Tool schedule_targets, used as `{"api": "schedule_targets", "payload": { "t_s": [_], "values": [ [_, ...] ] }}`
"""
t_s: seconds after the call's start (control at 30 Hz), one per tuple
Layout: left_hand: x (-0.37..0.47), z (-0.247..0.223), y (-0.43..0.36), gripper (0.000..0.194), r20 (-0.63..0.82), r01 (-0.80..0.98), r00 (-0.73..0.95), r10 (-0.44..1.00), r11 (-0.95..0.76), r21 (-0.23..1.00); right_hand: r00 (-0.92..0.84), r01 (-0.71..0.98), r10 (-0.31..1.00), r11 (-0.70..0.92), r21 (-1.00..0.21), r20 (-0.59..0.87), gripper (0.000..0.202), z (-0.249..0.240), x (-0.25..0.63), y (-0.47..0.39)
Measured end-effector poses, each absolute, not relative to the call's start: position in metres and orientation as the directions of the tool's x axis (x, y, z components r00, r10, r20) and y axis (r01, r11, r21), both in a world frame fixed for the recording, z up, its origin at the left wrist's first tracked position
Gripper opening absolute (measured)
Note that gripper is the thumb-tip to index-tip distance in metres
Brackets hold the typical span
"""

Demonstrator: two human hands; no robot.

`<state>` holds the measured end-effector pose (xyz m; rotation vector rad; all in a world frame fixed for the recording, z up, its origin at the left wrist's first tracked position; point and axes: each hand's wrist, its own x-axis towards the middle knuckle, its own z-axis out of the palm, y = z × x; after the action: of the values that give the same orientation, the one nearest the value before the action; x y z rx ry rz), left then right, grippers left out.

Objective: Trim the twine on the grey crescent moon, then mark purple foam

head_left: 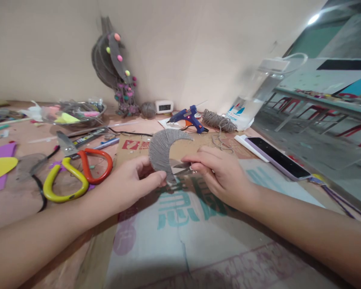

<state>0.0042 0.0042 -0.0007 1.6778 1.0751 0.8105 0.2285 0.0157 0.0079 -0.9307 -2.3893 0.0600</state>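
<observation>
A crescent wrapped in grey yarn (159, 150) stands upright above the cardboard, its opening facing right. My left hand (140, 176) grips its lower left side between thumb and fingers. My right hand (221, 174) is closed around a small pointed metal tool (180, 167), whose tip reaches toward the crescent's lower end. The tool's handle is mostly hidden in my fingers, and I cannot tell whether the tip touches the yarn. Beneath both hands lies a printed cardboard sheet (150, 257).
Large scissors (67, 176) with yellow and red handles lie left. Behind are a basket of craft scraps (100, 110), a blue glue gun (189, 118) and a grey yarn bundle (219, 120). A phone (276, 156) and a water bottle (249, 96) stand along the right side.
</observation>
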Motion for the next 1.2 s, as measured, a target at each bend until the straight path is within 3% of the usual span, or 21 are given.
{"api": "schedule_targets", "payload": {
  "t_s": [0.47, 1.2],
  "values": [
    [0.0037, -0.0006, 0.0031, 0.008, 0.039, 0.235, 0.416, 0.909, -0.149, 0.961, -0.66, 0.619, 0.564, 0.782, -0.066, 0.496, 0.033, 0.0037, 0.2266, 0.0129],
    [0.0034, 0.0034, 0.0026, 0.009, 0.016, 0.218, 0.451, 0.892, -0.127, 0.968, -0.698, 0.587, 0.502, 0.81, 0.007, 0.51, 0.027, 0.0033, 0.2271, 0.0133]
  ]
}}
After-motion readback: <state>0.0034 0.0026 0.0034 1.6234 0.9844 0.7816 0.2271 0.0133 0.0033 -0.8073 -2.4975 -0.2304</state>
